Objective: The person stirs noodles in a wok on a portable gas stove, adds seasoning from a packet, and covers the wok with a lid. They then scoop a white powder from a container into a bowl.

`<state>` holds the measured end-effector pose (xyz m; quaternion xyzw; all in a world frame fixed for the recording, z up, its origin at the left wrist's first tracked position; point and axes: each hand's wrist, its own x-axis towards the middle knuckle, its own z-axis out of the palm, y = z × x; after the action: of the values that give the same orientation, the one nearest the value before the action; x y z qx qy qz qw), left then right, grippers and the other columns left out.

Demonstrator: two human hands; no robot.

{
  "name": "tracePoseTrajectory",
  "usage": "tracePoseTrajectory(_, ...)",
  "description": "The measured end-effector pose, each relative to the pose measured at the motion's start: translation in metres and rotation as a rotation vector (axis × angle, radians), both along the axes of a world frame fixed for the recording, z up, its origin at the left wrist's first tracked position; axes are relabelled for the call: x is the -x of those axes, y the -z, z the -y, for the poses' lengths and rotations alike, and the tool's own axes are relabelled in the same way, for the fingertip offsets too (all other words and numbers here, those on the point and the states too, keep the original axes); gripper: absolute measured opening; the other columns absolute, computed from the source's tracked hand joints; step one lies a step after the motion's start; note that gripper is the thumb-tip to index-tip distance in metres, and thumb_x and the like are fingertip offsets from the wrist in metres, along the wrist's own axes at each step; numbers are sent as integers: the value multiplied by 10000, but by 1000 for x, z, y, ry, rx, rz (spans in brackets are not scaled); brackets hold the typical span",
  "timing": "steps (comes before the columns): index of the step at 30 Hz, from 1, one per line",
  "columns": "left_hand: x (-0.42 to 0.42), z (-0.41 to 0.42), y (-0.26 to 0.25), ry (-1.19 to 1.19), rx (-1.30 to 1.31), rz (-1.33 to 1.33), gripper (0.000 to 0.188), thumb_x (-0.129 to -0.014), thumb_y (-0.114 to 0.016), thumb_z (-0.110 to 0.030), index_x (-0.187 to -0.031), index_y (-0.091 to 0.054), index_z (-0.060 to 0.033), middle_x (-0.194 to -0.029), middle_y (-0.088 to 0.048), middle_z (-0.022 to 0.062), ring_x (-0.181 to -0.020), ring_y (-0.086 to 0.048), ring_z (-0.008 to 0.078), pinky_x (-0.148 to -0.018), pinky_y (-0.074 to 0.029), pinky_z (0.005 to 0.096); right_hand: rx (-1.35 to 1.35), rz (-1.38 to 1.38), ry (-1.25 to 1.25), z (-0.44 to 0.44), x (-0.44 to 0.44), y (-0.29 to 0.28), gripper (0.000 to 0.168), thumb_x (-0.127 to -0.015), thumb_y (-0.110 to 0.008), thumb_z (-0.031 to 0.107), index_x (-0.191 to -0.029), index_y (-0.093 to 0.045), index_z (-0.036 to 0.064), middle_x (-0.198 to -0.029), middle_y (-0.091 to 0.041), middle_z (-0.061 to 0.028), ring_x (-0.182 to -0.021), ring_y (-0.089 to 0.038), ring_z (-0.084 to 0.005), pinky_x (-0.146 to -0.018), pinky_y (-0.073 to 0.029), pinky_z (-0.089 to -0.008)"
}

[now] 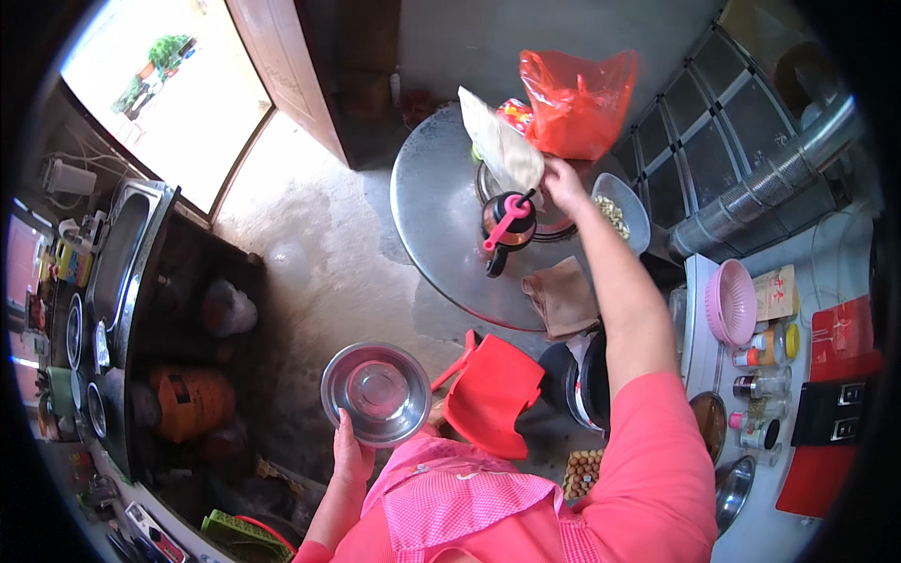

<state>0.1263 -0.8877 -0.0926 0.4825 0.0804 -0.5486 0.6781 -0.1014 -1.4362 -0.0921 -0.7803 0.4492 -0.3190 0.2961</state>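
Note:
My left hand [348, 450] grips the rim of a stainless steel bowl [376, 390], which shows nothing inside. Reaching over a round metal table [436, 204], my right hand [563, 186] is closed on the lower end of a pale bag [500, 137], whose contents are hidden. Just below that bag stands a kettle-like pot [507, 225] with a dark lid and a pink plastic piece across it. To the right of my right hand, a translucent plastic bowl [637, 218] contains pale chopped pieces. A red plastic bag [581, 112] sits behind the hand.
A folded brown cloth [563, 295] lies at the table's near edge. Before me stands a red plastic chair [493, 397], beside a dark bin [563, 373]. Egg trays [583, 473] rest on the floor. Left is a counter with a sink [127, 257]; right, jars [764, 387] and a pink basket [731, 302].

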Motion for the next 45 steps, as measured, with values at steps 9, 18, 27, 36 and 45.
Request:
tracePoseTrajectory(9, 21, 32, 2, 255, -2, 8, 535, -917, -395, -452, -1270, -375, -50, -1244, -482, 98, -1106, -502, 239, -926, -413, 404, -248, 320, 401, -92, 68, 67, 340, -926, -473, 272, -1200, -523, 77, -1074, -552, 17, -905, -500, -81, -675, -411, -219)
tracePoseTrajectory(18, 57, 45, -7, 390, -7, 21, 518, -903, -454, -427, -1251, -391, -50, -1160, -540, 80, -1052, -535, 202, -899, -433, 360, -757, 525, 462, -319, 152, 118, 177, -921, -453, 132, -1000, -567, 21, -762, -629, -52, -663, -606, -122, -607, -488, -233)
tracePoseTrajectory(27, 118, 62, 1, 611, -112, 27, 500, -921, -417, -409, -1265, -390, -46, -1212, -509, 89, -1096, -506, 216, -934, -402, 371, -1201, 953, 1505, -471, 298, 248, 547, -872, -435, 521, -1154, -458, 53, -1139, -507, -106, -1022, -524, -240, -829, -452, -385)
tracePoseTrajectory(36, 167, 72, -6, 689, -128, 108, 508, -923, -417, -399, -1289, -373, -49, -1261, -478, 88, -1138, -475, 231, -970, -368, 390, -997, 1874, 1752, -431, 341, 325, 612, -703, -642, 581, -978, -445, 72, -887, -479, -40, -747, -503, -194, -775, -447, -358)
tracePoseTrajectory(45, 182, 67, -20, 718, -89, 54, 510, -926, -409, -400, -1301, -364, -57, -1287, -456, 85, -1163, -450, 230, -983, -351, 394, -760, 1985, 1670, -416, 364, 275, 320, -630, -671, 155, -908, -533, 77, -926, -563, -54, -866, -536, -223, -855, -432, -408)
